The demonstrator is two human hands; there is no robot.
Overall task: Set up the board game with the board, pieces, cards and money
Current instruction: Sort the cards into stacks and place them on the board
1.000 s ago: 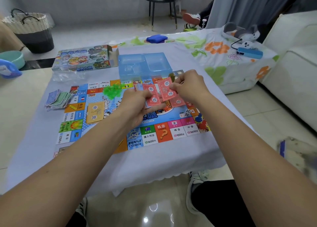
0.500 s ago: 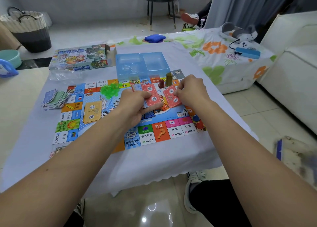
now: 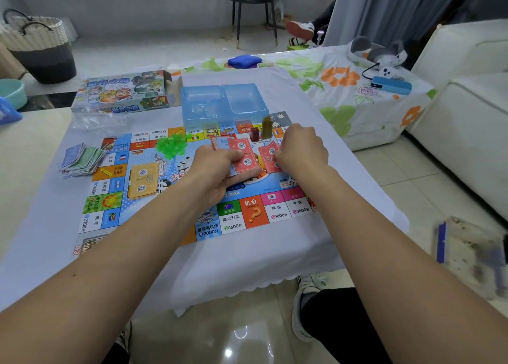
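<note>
Behind both hands (image 3: 258, 160), two tokens (image 3: 262, 130) front a blue tray (image 3: 222, 102).

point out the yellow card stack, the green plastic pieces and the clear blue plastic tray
yellow card stack (image 3: 143, 180): head view, middle of its top card
green plastic pieces (image 3: 170, 146): head view, centre of the heap
clear blue plastic tray (image 3: 244, 101): head view, right compartment floor

Both arms reach forward, left hand (image 3: 217, 168) and right hand (image 3: 301, 149) with fingers curled.

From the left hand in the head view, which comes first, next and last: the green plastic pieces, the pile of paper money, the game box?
From the left hand:
1. Green plastic pieces, on the board just left of it.
2. Pile of paper money, off the board's left edge.
3. Game box, far left corner.
</note>
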